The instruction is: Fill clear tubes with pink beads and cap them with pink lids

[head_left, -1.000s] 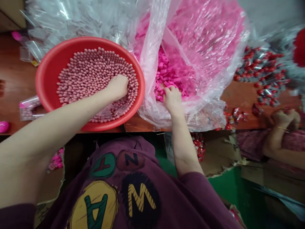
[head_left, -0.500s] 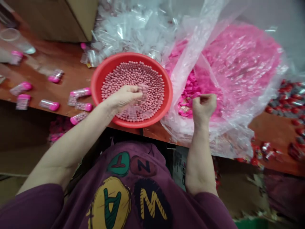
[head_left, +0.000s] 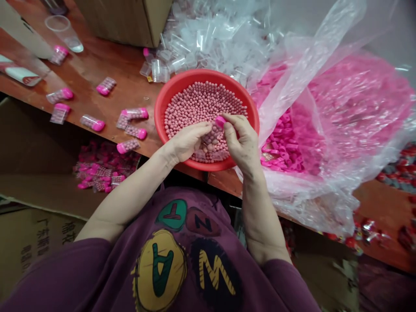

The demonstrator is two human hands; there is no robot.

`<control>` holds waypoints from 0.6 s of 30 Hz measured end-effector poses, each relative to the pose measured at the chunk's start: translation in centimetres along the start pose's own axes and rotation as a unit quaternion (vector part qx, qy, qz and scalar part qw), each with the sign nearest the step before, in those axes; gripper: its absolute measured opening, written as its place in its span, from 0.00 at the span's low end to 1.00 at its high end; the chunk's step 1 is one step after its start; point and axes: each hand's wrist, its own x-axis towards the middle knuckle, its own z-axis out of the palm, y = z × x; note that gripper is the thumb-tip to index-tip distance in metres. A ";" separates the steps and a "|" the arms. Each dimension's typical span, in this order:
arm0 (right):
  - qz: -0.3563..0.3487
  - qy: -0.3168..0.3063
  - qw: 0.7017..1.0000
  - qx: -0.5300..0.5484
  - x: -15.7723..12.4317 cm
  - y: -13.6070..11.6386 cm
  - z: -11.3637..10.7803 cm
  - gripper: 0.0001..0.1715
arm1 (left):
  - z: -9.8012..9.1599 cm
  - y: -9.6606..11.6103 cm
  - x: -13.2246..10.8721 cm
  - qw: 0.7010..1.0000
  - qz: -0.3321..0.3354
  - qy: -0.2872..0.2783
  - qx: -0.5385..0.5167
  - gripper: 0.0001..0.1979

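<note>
Over a red basin (head_left: 159, 108) of small pink balls (head_left: 201, 99), my two hands meet. My left hand (head_left: 188, 141) is closed around a small clear bottle (head_left: 210, 139) with pink balls inside. Between the thumb and fingers of my right hand (head_left: 242, 141) is a bright pink cap (head_left: 220, 121), held at the bottle's upper end. Whether the cap is pressed fully on, I cannot tell. Just right of the basin, more pink caps (head_left: 286, 147) lie in an open clear plastic bag (head_left: 302, 86).
Several filled, pink-capped bottles (head_left: 92, 122) lie on the wooden table (head_left: 107, 117) to the left. Empty clear bottles (head_left: 208, 34) are heaped behind the basin, near a cardboard box (head_left: 123, 21). More capped bottles (head_left: 100, 173) fill a box below the table edge. Red-and-grey pieces (head_left: 401, 169) lie far right.
My right hand has come left from the bag of caps to the bottle, now with a pink cap showing in its fingers. The view has shifted a little left.
</note>
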 end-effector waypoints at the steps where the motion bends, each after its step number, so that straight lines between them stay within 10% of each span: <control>1: 0.010 -0.008 1.000 0.004 -0.1 -0.1 -0.2 0.19 | 0.0 -0.1 0.1 1.000 0.005 0.001 0.003 0.10; 18: 0.034 0.014 0.998 0.041 -0.8 0.8 -0.6 0.12 | -0.1 -0.3 0.2 0.992 0.028 0.033 0.116 0.14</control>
